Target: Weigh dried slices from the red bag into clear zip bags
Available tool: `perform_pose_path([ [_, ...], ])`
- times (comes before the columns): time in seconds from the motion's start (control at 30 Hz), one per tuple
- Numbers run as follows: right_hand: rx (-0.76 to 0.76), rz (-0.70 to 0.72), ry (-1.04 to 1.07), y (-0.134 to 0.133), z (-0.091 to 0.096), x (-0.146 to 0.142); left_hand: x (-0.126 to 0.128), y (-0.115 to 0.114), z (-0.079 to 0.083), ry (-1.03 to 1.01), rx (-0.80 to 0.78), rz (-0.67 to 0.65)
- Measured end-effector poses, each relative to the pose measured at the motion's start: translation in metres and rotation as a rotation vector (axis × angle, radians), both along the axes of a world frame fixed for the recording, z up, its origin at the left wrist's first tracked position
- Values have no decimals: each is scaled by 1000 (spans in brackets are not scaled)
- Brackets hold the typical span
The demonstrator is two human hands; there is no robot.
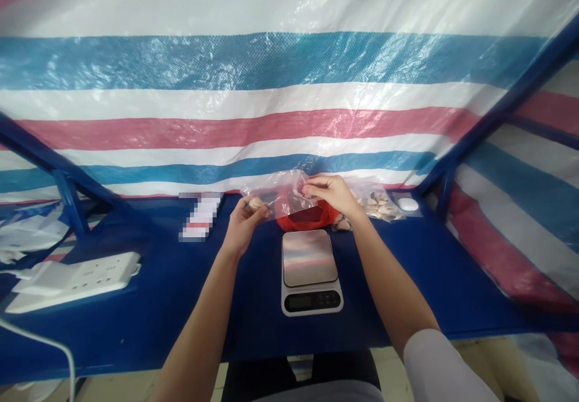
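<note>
Clamped on a pale piece, perhaps through plastic, my left hand sits beyond the scale; my right hand pinches the clear bag there. Bagged pieces lie beyond-right of the scale; this bag I judge unfinished.

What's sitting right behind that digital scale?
Behind the digital scale is a red plastic bag. A clear plastic bag between the left hand and right hand partly covers it; the red plastic bag's contents aren't discernible.
</note>
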State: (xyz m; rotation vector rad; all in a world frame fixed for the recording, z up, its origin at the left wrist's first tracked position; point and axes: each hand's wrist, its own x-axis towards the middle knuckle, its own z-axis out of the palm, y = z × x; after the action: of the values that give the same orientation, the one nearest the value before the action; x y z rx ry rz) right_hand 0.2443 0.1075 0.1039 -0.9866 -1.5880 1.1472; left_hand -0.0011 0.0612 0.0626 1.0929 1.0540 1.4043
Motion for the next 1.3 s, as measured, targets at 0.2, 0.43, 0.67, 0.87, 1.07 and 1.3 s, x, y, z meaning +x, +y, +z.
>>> perform_pose_path([
  [0.2,-48,-209,210,-2,-14,18,4,7,8,174,90,90],
  [0.43,-146,-175,177,8,-28,18,21,20,22,544,207,131],
  [0.67,-201,-218,234,25,-46,14,14,38,24,703,217,73],
  [0.87,-324,-185,194,29,-43,11,2,46,40,837,220,57],
  [1.07,-371,-320,217,33,-38,-6,-4,54,60,1014,284,55],
  [1.3,-367,-231,251,31,-46,-16,-7,63,69,1161,327,14],
])
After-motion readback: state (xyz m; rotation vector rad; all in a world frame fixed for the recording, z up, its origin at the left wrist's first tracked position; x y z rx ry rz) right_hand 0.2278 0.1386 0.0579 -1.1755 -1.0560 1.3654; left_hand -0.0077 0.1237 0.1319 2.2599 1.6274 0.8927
